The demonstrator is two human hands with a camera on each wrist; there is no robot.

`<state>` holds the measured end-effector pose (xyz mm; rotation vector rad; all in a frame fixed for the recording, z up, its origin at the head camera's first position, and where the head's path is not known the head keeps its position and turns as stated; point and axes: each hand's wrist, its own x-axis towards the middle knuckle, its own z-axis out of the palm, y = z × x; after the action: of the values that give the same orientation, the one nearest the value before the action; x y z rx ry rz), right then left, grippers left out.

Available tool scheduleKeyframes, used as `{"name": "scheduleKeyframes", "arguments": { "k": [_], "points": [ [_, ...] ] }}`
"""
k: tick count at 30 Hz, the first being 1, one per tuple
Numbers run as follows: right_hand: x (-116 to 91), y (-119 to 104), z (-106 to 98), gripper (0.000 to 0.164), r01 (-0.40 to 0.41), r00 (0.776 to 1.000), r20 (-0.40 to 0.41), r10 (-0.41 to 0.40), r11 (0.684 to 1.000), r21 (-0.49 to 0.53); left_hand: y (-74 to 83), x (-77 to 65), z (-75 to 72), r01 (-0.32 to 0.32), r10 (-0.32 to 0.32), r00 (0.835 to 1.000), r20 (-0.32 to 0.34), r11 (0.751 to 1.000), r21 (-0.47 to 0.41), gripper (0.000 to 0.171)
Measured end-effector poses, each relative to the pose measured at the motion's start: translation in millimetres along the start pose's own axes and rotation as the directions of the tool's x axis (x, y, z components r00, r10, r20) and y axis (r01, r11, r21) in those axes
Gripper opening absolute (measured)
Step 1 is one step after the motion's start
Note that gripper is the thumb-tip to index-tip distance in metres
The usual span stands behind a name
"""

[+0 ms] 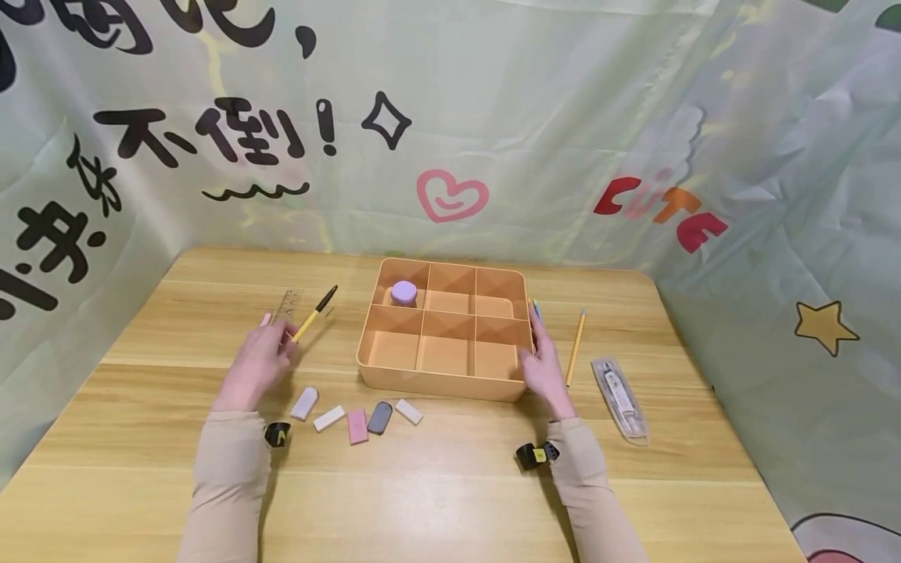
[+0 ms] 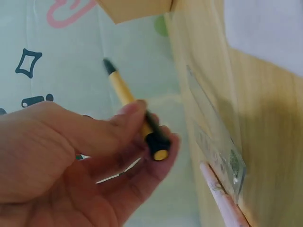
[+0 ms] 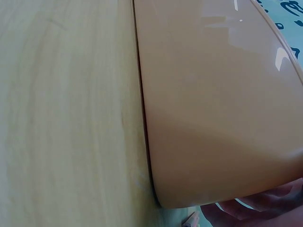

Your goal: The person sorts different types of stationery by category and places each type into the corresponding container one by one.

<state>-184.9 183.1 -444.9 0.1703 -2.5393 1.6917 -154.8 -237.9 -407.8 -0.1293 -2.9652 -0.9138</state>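
Observation:
My left hand [image 1: 259,356] pinches a yellow pen [image 1: 307,324] with black ends between thumb and fingers, above the table. In the left wrist view, the pen [image 2: 122,90] slants up from the fingertips. Beneath that hand lie a clear ruler [image 2: 218,137] and a pink stick-like item [image 2: 220,194]. At the table's middle stands an orange box [image 1: 443,383] with several compartments. A round purple item [image 1: 404,293] sits in its back left compartment. My right hand [image 1: 545,367] grips the box's right side, thumb over the rim; its fingers are partly hidden in the right wrist view.
In front of the box lie several erasers, among them a pink one [image 1: 357,427] and a grey one [image 1: 380,417]. To the right are a yellow pencil [image 1: 576,348] and a clear packet [image 1: 621,400]. A blue-ended item [image 1: 536,308] shows beside the box. A printed cloth hangs behind.

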Motion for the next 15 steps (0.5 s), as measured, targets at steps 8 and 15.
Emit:
{"name": "scheduleKeyframes", "arguments": {
  "k": [8,15],
  "points": [
    [1,0,0,0.078,0.001,1.0,0.005,-0.001,1.0,-0.005,8.3,1.8,1.6,-0.029,0.004,0.952,-0.306,0.996,-0.08,0.026],
    [-1,1,1,0.077,0.035,0.999,-0.009,-0.035,0.999,-0.003,13.6,7.0,5.7,-0.06,-0.038,0.869,-0.493,0.982,-0.182,0.028]
  ]
}}
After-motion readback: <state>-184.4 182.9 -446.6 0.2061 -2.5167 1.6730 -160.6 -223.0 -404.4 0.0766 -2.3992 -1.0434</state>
